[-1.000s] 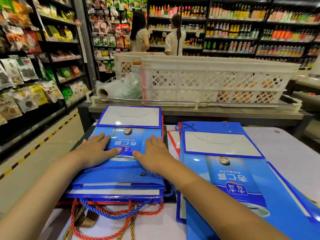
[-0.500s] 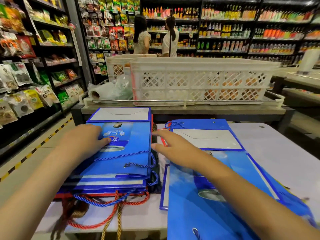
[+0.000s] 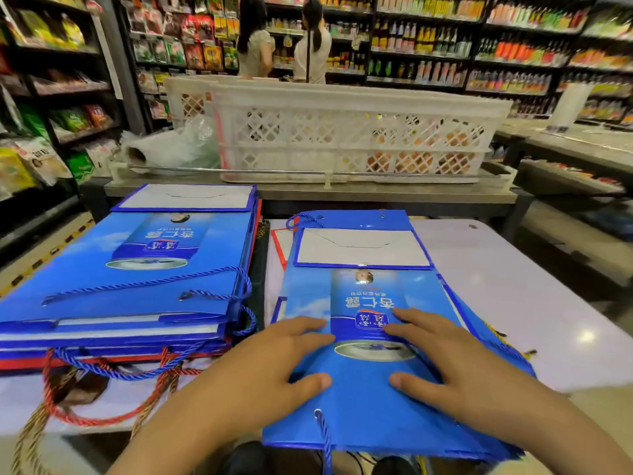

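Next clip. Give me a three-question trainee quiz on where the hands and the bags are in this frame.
1. True or false: the left hand and the right hand both rest with straight fingers on the flat blue bag.
2. The stack of bags lies: A) left of the hands, B) right of the hands, C) held up in the air.
3. Fill in: the cord handle lying on top of the stack is ___ in colour.
Key: 1 true; 2 A; 3 blue.
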{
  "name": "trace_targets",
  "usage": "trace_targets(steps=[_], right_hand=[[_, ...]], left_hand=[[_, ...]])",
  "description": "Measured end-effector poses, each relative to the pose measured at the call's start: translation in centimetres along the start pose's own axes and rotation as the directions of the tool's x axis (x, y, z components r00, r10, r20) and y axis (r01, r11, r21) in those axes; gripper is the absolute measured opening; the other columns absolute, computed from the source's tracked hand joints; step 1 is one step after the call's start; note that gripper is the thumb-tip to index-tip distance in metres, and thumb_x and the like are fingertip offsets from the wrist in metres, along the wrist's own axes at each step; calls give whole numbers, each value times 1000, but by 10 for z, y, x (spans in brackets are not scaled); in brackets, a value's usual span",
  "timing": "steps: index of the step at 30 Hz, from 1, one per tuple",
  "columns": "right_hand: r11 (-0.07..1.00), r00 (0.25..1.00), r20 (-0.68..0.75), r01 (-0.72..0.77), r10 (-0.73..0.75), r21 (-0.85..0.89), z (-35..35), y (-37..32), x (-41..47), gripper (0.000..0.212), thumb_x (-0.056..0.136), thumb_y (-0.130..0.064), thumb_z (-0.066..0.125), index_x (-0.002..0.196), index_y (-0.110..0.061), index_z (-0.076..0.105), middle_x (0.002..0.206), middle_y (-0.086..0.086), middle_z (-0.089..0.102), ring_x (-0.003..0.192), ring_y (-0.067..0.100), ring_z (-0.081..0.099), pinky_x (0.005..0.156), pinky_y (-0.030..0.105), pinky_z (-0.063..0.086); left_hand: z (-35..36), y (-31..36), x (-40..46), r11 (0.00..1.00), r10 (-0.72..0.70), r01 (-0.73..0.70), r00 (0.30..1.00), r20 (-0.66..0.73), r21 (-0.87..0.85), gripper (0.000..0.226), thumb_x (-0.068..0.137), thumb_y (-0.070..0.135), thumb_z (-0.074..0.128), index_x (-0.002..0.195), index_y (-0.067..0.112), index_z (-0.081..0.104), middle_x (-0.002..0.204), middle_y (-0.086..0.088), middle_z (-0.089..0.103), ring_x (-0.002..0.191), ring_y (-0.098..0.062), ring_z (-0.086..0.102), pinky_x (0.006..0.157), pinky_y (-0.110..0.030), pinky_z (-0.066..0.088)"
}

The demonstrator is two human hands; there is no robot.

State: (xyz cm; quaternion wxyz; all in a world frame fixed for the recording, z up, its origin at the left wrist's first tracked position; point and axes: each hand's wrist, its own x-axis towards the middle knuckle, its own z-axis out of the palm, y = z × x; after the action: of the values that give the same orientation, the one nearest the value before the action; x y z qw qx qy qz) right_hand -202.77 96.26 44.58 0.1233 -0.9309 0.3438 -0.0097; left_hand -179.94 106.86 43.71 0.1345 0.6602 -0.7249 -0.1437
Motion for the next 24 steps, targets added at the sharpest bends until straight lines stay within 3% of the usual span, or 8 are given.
trace_targets(steps=[2,3,7,12,14,17,21,24], right_hand=[[1000,1000,-2,5,-5,7,3,5,3,100,59,-96,15,145,-46,21,145,-34,5,142,-5,1,112,14,1],[1000,1000,-4,7,-7,11,3,7,7,99,60,-94,13,146,-46,20,148,-32,5,143,-4,0,115,17,1],[998,1000,-19,-17,18,62,-1,16,29,62,92,-53,45,148,-35,24,158,-17,7,146,5,2,119,29,1],[997,991,-121,-61,55,-46,-1,25,53,52,97,-41,46,146,-28,35,157,-6,22,144,15,16,118,33,12],[996,965,-261,-47,27,-69,2,21,52,40,96,-32,53,134,-21,50,145,-1,40,135,22,35,111,34,25],[1000,892,-452,30,-27,1,9,2,41,13,91,-32,59,97,-21,63,104,-4,57,102,20,53,86,34,43],[997,840,-542,55,-22,46,28,-44,21,43,81,-63,47,61,-26,51,69,-9,44,66,11,47,59,28,42],[1000,847,-532,19,-15,2,48,-63,17,48,75,-68,49,59,-23,49,69,-6,41,65,14,47,59,29,42]], left_hand=[[6,-2,5,1000,-4,4,1000,-25,-13,55,97,47,44,148,41,24,154,28,10,141,8,10,107,-6,4],[9,-4,9,1000,-12,12,1000,-28,-25,55,98,46,43,148,41,23,154,28,8,141,8,8,106,-6,4],[15,-11,28,988,-49,38,997,-66,-151,53,99,40,45,148,36,27,155,24,12,142,6,7,108,-9,3],[20,-16,55,969,-92,59,987,-128,-239,50,100,32,45,148,27,32,157,14,16,145,-2,6,118,-23,2],[22,-17,63,956,-102,55,983,-151,-288,49,100,31,46,147,27,34,157,12,18,145,-4,8,119,-25,2],[29,-20,68,936,-108,36,976,-189,-350,47,98,31,49,144,29,38,156,14,22,144,-2,10,119,-26,5],[39,-24,67,913,-116,-4,956,-269,-409,44,97,31,53,139,33,43,153,18,26,144,0,11,121,-32,10],[41,-24,66,902,-118,-24,947,-300,-431,41,96,29,55,136,32,48,152,17,30,143,1,14,120,-31,11]])
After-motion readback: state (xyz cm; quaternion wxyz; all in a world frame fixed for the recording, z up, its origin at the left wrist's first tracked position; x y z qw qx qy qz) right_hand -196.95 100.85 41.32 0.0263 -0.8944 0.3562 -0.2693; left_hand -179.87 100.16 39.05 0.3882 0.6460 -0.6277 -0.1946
